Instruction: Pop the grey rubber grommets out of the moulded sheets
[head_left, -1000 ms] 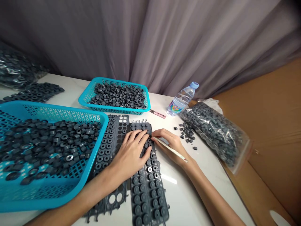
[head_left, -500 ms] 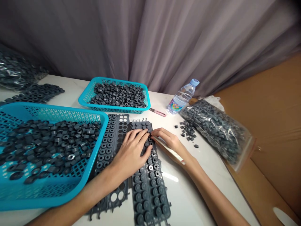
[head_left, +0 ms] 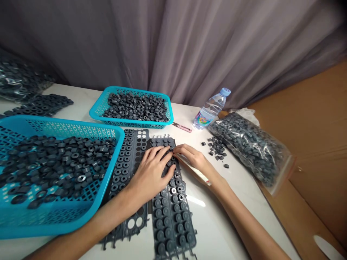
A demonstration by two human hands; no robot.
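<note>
My left hand (head_left: 151,172) lies over a dark grey rubber sheet (head_left: 165,223) of round raised caps, its thumb apart and its fingers stretched over the upper part. Closed around a slim pale strip-like tool (head_left: 195,172) with a red mark at its near end, my right hand (head_left: 193,159) rests at the sheet's right edge. The fingertips of both hands almost meet there, and the tool's tip is hidden. A few caps beside the left thumb show light metallic centres. Under my left forearm is a second rubber sheet (head_left: 127,159), with several holes along its right side.
Two blue baskets, a large one (head_left: 121,144) at left and a smaller one (head_left: 171,108) behind, hold loose dark rubber pieces. A pink-handled cutter (head_left: 184,128), a water bottle (head_left: 211,109), scattered pieces (head_left: 217,147) and a filled plastic bag (head_left: 249,148) are at right.
Both hands stay at nearly the same spot on the sheet, with only slight finger movement. The whole view has shifted a little.
</note>
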